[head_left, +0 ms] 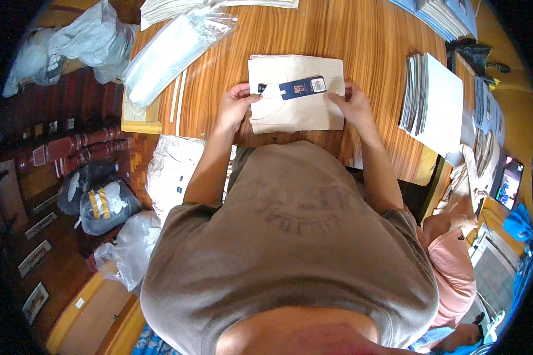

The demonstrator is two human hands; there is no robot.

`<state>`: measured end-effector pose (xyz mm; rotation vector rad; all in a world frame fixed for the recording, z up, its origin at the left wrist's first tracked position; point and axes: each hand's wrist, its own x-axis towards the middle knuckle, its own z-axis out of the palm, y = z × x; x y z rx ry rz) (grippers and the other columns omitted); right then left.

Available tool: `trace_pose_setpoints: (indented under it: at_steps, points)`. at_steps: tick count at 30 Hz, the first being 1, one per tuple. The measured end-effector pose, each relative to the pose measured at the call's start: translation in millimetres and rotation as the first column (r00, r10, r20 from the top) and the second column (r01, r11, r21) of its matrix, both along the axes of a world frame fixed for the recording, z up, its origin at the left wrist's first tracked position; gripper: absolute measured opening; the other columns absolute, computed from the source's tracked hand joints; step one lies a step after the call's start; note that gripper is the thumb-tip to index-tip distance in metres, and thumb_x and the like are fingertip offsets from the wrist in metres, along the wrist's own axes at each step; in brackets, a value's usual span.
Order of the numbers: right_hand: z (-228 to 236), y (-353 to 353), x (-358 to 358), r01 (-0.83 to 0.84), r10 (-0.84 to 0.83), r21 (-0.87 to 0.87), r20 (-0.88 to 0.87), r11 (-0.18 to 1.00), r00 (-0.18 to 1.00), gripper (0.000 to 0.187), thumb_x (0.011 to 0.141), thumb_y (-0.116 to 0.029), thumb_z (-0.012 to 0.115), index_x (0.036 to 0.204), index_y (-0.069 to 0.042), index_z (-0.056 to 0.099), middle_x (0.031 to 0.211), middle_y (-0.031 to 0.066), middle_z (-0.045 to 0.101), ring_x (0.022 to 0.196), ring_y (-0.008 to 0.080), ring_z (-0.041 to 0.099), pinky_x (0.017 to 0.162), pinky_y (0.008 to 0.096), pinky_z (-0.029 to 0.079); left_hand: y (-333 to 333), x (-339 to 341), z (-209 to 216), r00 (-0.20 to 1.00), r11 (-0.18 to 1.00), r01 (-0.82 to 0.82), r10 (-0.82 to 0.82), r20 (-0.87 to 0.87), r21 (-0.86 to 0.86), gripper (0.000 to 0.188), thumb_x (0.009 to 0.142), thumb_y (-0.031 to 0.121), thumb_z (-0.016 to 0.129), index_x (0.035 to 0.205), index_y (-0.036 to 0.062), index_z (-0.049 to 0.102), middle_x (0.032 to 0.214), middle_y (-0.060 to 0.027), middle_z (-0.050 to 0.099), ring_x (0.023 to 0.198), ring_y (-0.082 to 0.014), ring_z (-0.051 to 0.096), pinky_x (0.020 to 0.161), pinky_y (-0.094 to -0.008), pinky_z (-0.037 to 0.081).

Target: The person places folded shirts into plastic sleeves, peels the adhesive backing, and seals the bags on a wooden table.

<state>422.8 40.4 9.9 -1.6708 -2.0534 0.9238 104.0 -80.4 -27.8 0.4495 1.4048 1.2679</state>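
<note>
A folded beige garment (pixel 296 115) lies flat on the wood-grain table in front of me. On its top rests a dark blue hang tag (pixel 302 88) with a white barcode label and a loop of pale string. My left hand (pixel 236 107) grips the left edge, its thumb on top and the fingers at the side and beneath. At the opposite edge my right hand (pixel 354 106) has its thumb on the cloth beside the tag, with the fingers curled around the side.
Clear plastic sleeves (pixel 172 56) lie at the table's left. A stack of white sheets or boards (pixel 435 100) stands to the right, with more folded goods (pixel 438 15) behind. Bagged items (pixel 109 204) sit on the left. A co-worker in pink (pixel 453 269) is close on my right.
</note>
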Motion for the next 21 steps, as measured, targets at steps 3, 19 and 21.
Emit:
trace_pose_setpoints:
  at_steps: [3,19,21]
  points:
    - [-38,32,-10,-0.034,0.030,-0.015,-0.249,0.999,0.968,0.057,0.091,-0.041,0.075,0.131,-0.002,0.062,0.129,0.0239,0.066,0.112,0.0424,0.067,0.091,0.0488,0.057,-33,18,-27,0.995,0.986,0.097,-0.098,0.000,0.137,0.024,0.090,-0.003,0.075,0.113,-0.0020,0.069,0.110,-0.0105,0.076,0.095,-0.0180,0.072,0.091,-0.0342,0.058]
    - [12,-50,12,-0.046,0.052,-0.284,0.011,0.958,0.999,0.046,0.090,-0.047,0.075,0.088,-0.001,0.076,0.084,0.0199,0.074,0.079,0.0362,0.073,0.074,0.0442,0.057,11,-24,21,0.602,0.822,0.527,-0.539,-0.588,-0.214,0.024,0.096,0.017,0.077,0.110,-0.0022,0.075,0.096,-0.0054,0.077,0.086,-0.0113,0.068,0.078,-0.0276,0.054]
    - [14,-46,13,-0.063,0.045,-0.282,-0.069,0.957,0.997,0.045,0.090,-0.046,0.076,0.088,-0.001,0.076,0.085,0.0201,0.074,0.081,0.0350,0.074,0.075,0.0427,0.057,4,-23,22,0.648,0.829,0.527,-0.534,-0.543,-0.187,0.027,0.094,0.020,0.079,0.109,-0.0022,0.075,0.093,-0.0053,0.077,0.078,-0.0114,0.068,0.069,-0.0277,0.055]
